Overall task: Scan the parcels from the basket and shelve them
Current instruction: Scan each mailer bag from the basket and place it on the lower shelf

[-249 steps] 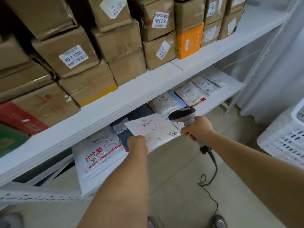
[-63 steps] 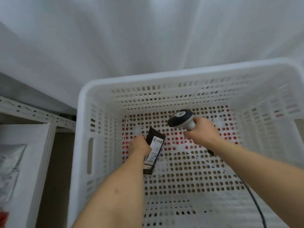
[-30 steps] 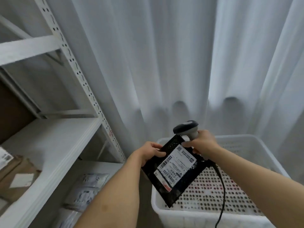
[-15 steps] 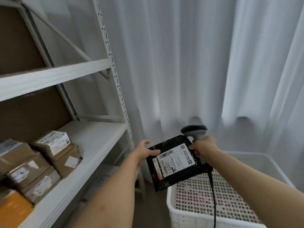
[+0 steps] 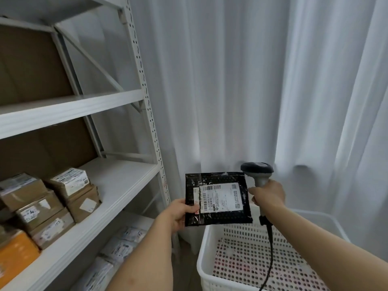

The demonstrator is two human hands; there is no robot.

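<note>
Head view: left hand pinches the black parcel's lower-left corner at frame centre; right hand grips the scanner beside it. Parcel looks light, floppy, slick; best held by edges.

One head view (worn, wide-angle) faces forward and down, close over the basket, shelves left.

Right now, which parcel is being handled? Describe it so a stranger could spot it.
Above the white perforated plastic basket by the white curtain, the left hand grips a flat black plastic mailer by its lower left corner. Unlike the brown cardboard boxes on the shelf, it is black, with one white barcode label.
</note>
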